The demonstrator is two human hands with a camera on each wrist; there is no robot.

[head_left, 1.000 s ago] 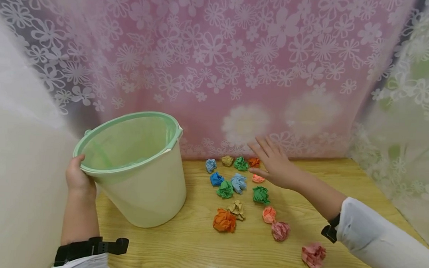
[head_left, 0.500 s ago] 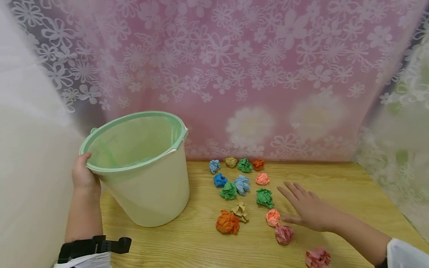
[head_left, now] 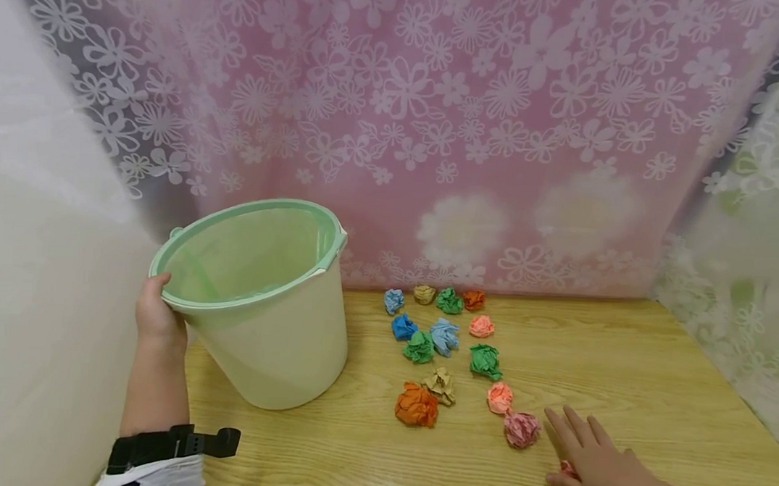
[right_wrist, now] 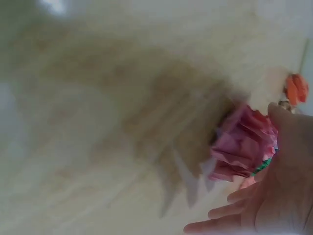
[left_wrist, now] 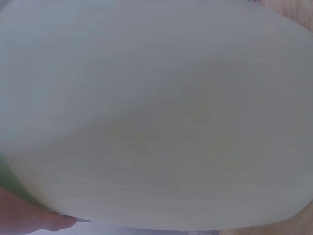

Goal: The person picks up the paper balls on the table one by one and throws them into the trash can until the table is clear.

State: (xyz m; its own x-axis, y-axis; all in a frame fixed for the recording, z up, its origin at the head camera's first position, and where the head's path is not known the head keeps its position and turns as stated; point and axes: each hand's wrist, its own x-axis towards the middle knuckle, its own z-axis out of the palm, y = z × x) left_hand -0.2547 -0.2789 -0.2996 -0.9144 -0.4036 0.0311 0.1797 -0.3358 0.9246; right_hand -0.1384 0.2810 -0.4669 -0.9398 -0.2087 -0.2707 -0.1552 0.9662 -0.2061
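Observation:
At the left in the head view, my left hand (head_left: 160, 323) grips the rim of a cream bucket (head_left: 280, 354) with a green edge. The bucket stands tilted toward that hand; its pale wall fills the left wrist view. At the lower right, my right hand (head_left: 605, 463) is over a dusty-pink crumpled paper ball (right_wrist: 242, 144), fingers spread and nearly straight. The hand hides most of this ball in the head view. Just left of the fingers lie another dusty-pink ball (head_left: 521, 429) and a coral ball (head_left: 499, 398).
Several more crumpled paper balls lie mid-table, including an orange ball (head_left: 416, 404), a tan ball (head_left: 441, 386), a green ball (head_left: 485, 361) and a blue ball (head_left: 403, 327). Behind the wooden table (head_left: 328, 458) hangs a pink flowered curtain (head_left: 381, 127).
My right hand has come down from above the back balls, toward the near right, to the dusty-pink ball there. The left hand keeps its grip on the bucket; the view has shifted slightly.

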